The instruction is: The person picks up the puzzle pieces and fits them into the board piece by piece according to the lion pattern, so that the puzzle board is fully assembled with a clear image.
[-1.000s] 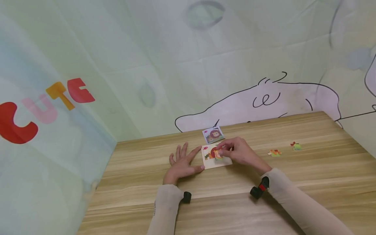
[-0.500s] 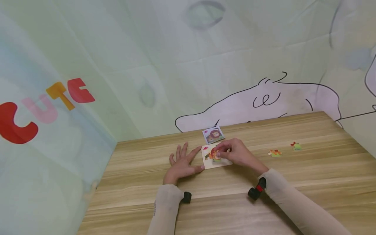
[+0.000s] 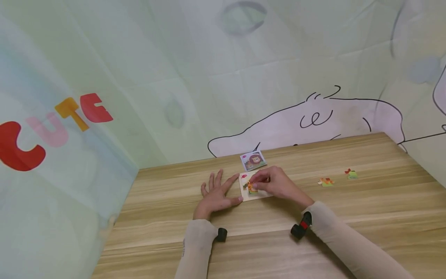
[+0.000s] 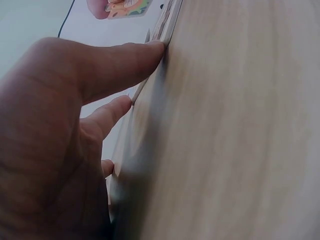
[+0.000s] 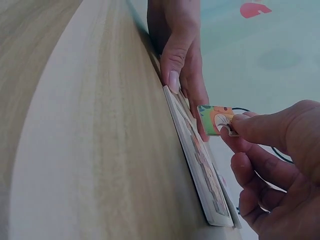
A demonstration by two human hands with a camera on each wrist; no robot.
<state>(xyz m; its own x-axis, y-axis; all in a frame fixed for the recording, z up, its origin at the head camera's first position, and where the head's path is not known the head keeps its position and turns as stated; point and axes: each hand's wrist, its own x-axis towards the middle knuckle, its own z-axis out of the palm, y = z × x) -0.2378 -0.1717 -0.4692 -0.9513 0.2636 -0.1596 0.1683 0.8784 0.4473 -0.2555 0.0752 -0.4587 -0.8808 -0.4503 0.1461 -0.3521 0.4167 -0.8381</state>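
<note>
Puzzle piece (image 5: 216,119) pinched at its edge by right hand (image 3: 277,184), held just above the puzzle board (image 5: 200,165) lying flat on the worktop (image 3: 348,217), while left hand (image 3: 214,195) rests flat, fingers (image 5: 172,65) straight, thumb against the board's left edge.
</note>
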